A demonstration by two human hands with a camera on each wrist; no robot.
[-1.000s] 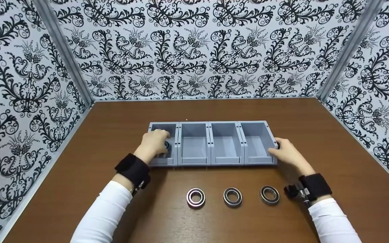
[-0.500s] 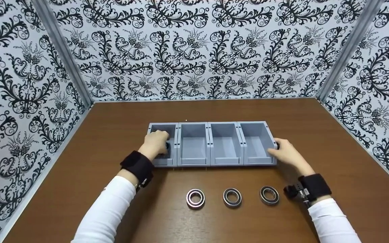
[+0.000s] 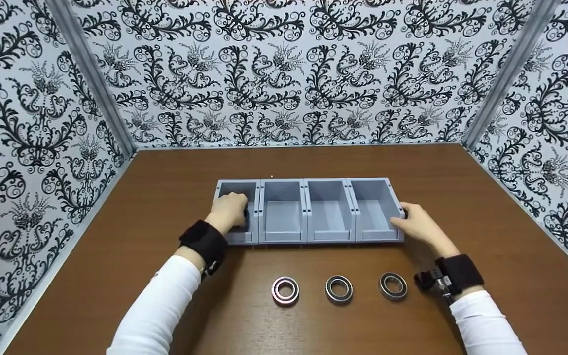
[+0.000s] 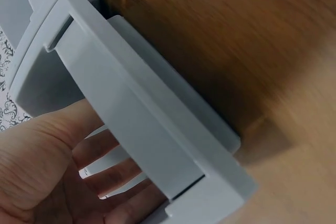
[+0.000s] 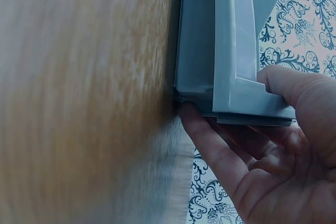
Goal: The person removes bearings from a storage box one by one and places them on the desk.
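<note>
My left hand [image 3: 228, 211] reaches down into the leftmost grey storage bin [image 3: 237, 236]. Beside its fingertips shows part of a dark bearing [image 3: 246, 218], mostly hidden by the hand. The left wrist view has the hand [image 4: 79, 166] behind the bin's front wall [image 4: 126, 103], fingers curled, their tips out of sight. At the other end of the row, my right hand [image 3: 418, 223] grips the side wall of the rightmost bin [image 3: 380, 235]. In the right wrist view its thumb lies over the bin's rim [image 5: 252, 98] and the fingers [image 5: 215, 148] are along the outside.
Two middle bins [image 3: 283, 217] join the end bins in one row. In front on the brown table [image 3: 244, 325] lie a shiny bearing [image 3: 285, 291], a darker bearing [image 3: 339, 289] and another bearing [image 3: 393, 286]. Patterned walls [image 3: 284, 74] enclose the table.
My left hand and forearm have shifted slightly right, and the hand sits a little lower in the leftmost bin. The right hand keeps its place on the rightmost bin.
</note>
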